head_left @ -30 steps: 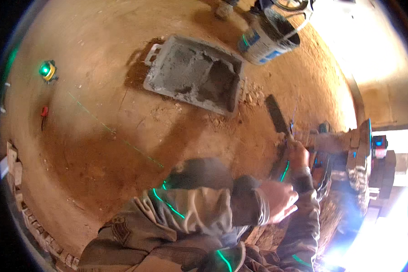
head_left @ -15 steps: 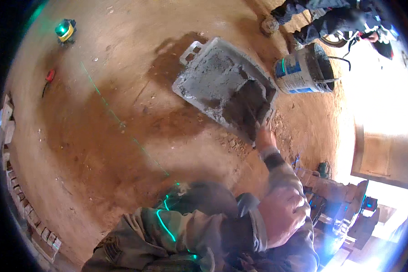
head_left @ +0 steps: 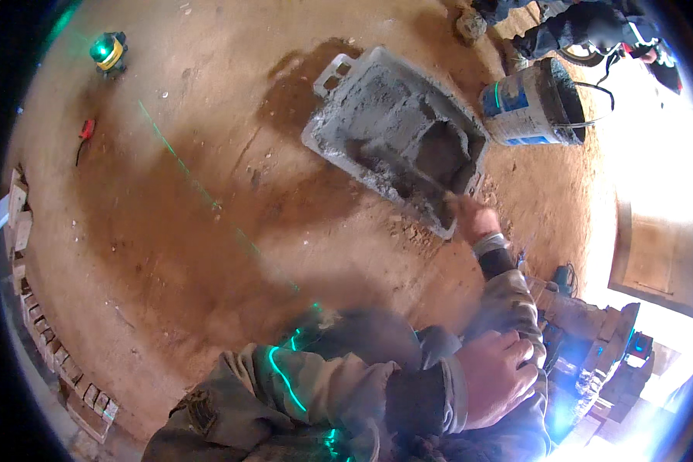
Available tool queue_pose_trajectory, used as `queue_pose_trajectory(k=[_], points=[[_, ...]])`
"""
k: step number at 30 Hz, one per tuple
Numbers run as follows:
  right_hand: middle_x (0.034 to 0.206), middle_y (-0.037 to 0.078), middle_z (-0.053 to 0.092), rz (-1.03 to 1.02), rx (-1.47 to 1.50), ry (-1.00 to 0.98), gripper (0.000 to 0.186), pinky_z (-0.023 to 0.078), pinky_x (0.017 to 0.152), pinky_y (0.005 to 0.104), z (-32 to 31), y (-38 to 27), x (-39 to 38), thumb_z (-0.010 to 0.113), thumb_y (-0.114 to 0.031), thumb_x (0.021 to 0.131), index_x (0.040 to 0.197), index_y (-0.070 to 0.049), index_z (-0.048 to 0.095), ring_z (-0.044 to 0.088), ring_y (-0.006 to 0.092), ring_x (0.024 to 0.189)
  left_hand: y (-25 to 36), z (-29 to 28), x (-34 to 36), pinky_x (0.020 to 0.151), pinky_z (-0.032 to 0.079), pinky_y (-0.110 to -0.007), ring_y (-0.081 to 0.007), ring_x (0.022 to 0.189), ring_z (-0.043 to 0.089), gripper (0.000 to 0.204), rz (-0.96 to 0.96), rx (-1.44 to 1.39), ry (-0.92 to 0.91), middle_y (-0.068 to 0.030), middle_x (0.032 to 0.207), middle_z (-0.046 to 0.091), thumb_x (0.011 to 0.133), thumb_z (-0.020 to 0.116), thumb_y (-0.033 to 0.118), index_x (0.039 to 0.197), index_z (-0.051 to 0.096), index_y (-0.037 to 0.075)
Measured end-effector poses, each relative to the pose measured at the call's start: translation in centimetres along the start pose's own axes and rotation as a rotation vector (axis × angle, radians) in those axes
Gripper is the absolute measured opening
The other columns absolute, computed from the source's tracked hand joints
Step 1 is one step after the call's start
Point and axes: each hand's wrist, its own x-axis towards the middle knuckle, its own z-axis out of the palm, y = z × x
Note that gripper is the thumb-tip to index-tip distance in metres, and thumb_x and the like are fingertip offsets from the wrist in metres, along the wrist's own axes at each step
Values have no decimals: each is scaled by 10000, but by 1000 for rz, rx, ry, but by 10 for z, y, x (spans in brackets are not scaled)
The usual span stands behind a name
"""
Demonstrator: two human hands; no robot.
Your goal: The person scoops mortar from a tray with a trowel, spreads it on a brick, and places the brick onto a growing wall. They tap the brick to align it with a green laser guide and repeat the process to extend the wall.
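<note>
A grey plastic tub (head_left: 339, 75) of wet grey mortar (head_left: 393, 100) stands on the floor ahead of me. My right hand (head_left: 476, 219) is closed at its near right corner, around the handle of what looks like a trowel (head_left: 423, 175). The tool reaches into the mortar, its blade blurred and partly hidden. My left hand (head_left: 499, 379) lies low, over my right sleeve, with its fingers curled in. Its palm is turned away, so whatever it holds, if anything, is hidden.
A mortar-smeared bucket (head_left: 527, 104) lies tipped beyond the tub, near a person's dark trouser legs (head_left: 570, 35). A laser level (head_left: 109, 52) casts a green line across the floor. A small red tool (head_left: 87, 129) lies nearby. Bricks (head_left: 54, 350) line the left edge.
My right hand has drawn the tool through the mortar; its dark blade, plain before, now shows as a narrow strip. The view has shifted slightly. My left hand stays low with curled fingers.
</note>
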Motion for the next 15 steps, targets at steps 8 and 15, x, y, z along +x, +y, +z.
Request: queue_pose_trajectory(k=[8, 15], points=[[882, 276, 681, 197, -1, 25, 425, 505, 739, 556, 15, -33, 11, 528, -450, 994, 915, -57, 668, 644, 497, 858, 5, -8, 2, 837, 482, -419, -299, 1013, 619, 240, -60, -100, -114, -176, 1094, 637, 885, 662, 270, 965, 661, 44], [745, 296, 612, -86, 297, 22, 494, 486, 710, 527, 11, -61, 93, 586, -447, 958, 902, 35, 681, 642, 468, 751, 6, -7, -6, 872, 485, -447, -353, 1043, 617, 277, -24, -56, -39, -215, 1129, 631, 902, 639, 258, 1029, 634, 12]])
